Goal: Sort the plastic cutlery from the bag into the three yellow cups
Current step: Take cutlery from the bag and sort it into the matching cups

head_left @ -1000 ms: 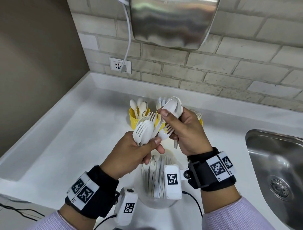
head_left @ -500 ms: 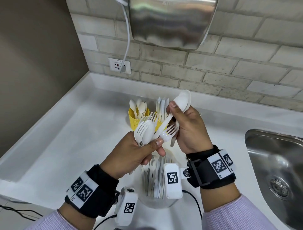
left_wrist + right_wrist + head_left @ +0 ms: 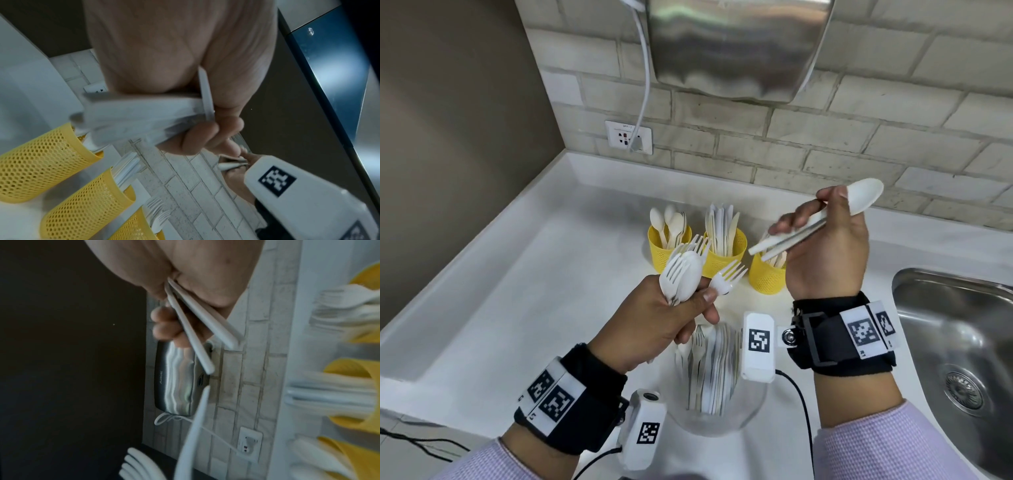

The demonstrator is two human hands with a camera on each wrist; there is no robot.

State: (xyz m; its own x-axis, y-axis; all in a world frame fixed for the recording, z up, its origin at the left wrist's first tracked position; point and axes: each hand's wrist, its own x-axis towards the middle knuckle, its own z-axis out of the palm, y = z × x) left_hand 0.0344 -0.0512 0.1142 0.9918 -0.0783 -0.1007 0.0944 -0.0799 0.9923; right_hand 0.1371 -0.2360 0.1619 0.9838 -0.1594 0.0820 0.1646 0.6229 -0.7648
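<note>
A: Right hand [image 3: 825,253] up over the fork cup [image 3: 767,277], thumb and fingers clamped round two spoons [image 3: 822,222], bowls toward the wall.

B: And the left hand [image 3: 650,329]?

A: Fist wrapped tight on a mixed bunch [image 3: 681,274] of forks and a spoon, heads fanning upward. Bag [image 3: 715,377] lies on the counter [image 3: 517,274] beneath both wrists; spoon cup [image 3: 666,251] and knife cup [image 3: 722,253] stand behind

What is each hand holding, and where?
Right hand holds spoons by their handles; left hand grips a bunch of forks and spoons by the handles.
</note>
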